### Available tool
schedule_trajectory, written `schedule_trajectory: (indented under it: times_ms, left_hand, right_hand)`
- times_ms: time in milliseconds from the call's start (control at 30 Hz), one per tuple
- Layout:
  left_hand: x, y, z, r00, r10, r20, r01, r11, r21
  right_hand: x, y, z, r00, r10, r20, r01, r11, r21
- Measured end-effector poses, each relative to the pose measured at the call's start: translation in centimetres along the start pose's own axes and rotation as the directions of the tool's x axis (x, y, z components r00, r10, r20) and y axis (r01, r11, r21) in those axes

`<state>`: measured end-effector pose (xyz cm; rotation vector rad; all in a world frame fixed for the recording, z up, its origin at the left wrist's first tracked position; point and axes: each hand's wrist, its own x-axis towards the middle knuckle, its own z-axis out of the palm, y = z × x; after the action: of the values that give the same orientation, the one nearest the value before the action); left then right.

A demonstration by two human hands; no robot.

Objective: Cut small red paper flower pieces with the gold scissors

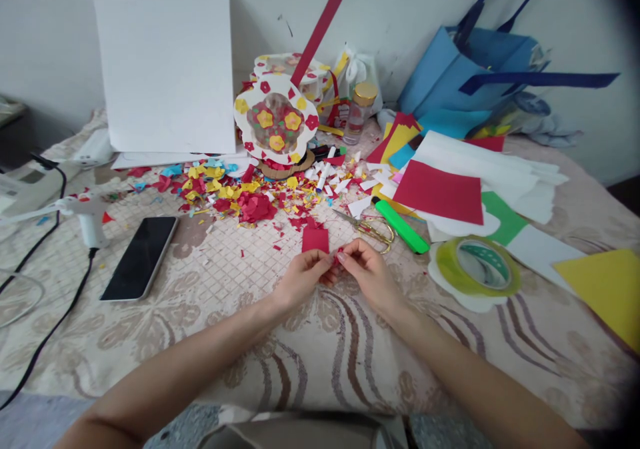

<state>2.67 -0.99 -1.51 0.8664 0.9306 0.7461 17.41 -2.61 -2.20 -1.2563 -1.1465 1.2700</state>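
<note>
Pinching red paper (315,240) by near edge, left hand (300,279), right hand (370,272) grips closed; bare cloth (320,349) beneath.

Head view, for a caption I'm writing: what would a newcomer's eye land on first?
The white flower-shaped paper craft dotted with red and yellow blossoms stands at centre back, with a bright heap of red, yellow and blue paper scraps spilled before it. Nearer, the left hand and right hand meet fingertip to fingertip at a small red paper rectangle on the patterned beige cloth.
</note>
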Motion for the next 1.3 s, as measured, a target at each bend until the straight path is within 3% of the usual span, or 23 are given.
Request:
schedule_trajectory:
  times_ms: [233,500,767,900,1100,1300]
  left_hand:
    - [0.0,0.1,0.0,0.999,0.042,-0.022,-0.039,0.993,0.114]
    - [-0.2,0.0,0.2,0.996,0.039,-0.074,-0.031,0.993,0.118]
    - [-0.3,0.0,0.2,0.994,0.052,-0.092,-0.044,0.995,0.088]
    - [-0.3,0.1,0.2,0.994,0.031,-0.106,-0.026,0.998,0.052]
    - [-0.4,0.3,0.2,0.995,0.028,-0.092,-0.022,0.998,0.067]
    - [-0.4,0.4,0.1,0.999,0.017,-0.040,-0.013,0.996,0.083]
  right_hand:
    - [-0.1,-0.1,0.0,0.999,-0.044,-0.001,0.044,0.997,-0.056]
    - [-0.3,-0.2,0.3,0.998,-0.054,-0.010,0.053,0.994,-0.093]
    - [-0.1,0.7,0.7,0.999,0.018,-0.036,-0.015,0.995,0.101]
    - [0.0,0.1,0.5,0.998,0.061,0.022,-0.064,0.979,0.195]
    - [0.0,-1.0,-0.1,0.988,0.095,0.122,-0.103,0.993,0.058]
    - [-0.1,-0.8,-0.2,0.994,0.065,0.092,-0.066,0.998,0.010]
